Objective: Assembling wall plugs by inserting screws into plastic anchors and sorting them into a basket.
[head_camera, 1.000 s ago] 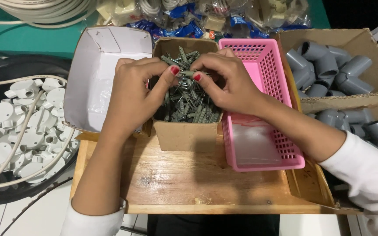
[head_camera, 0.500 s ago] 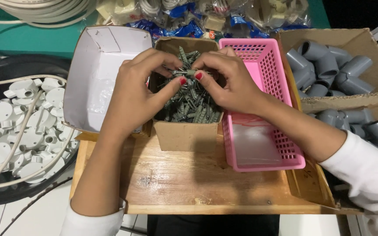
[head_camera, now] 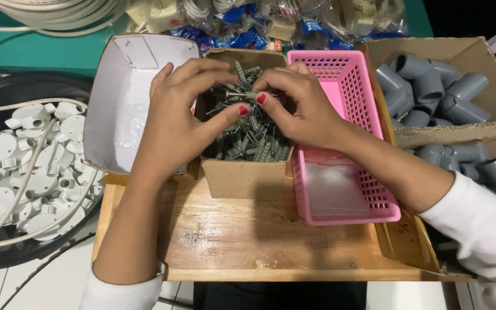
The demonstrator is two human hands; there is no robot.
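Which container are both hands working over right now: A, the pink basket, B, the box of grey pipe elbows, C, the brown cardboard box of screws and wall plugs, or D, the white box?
C: the left hand and right hand meet over the brown cardboard box, pinching a screw and plug above its pile.

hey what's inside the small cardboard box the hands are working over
The small cardboard box holds a heap of grey wall plugs and screws. The left hand and right hand cover part of the heap; the bottom is hidden.

A small brown cardboard box (head_camera: 242, 178) of grey wall plugs (head_camera: 254, 140) sat between a white paper tray (head_camera: 116, 115) left and a pink plastic basket (head_camera: 345, 195) right, all on a wooden board (head_camera: 231, 241).
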